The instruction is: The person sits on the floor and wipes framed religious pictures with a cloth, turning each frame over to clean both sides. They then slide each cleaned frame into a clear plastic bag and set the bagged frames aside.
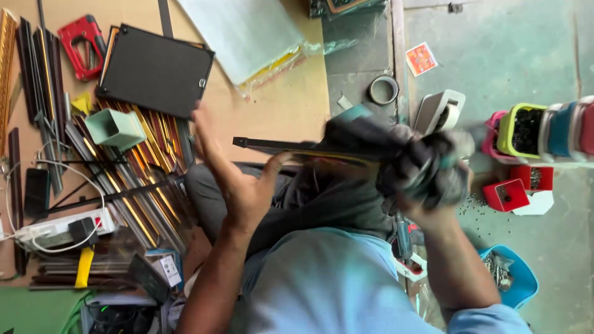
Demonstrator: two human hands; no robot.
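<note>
My left hand [238, 185] is raised with its fingers up and its thumb against a thin black picture frame [278, 146]. The frame is seen edge-on and shows a yellow strip along its side. My right hand [427, 207] is blurred and clutches a dark grey cloth [402, 161] bunched over the frame's right end. Both hands are above my lap, with grey trousers and a light blue shirt below them.
A black backing board [154, 71], a red staple gun [83, 43], a pale green box [114, 128], a bundle of frame mouldings [133, 185] and a white power strip [59, 230] lie at the left. A tape roll [383, 89], red bins [507, 195] and a blue tray of screws [513, 278] sit at the right.
</note>
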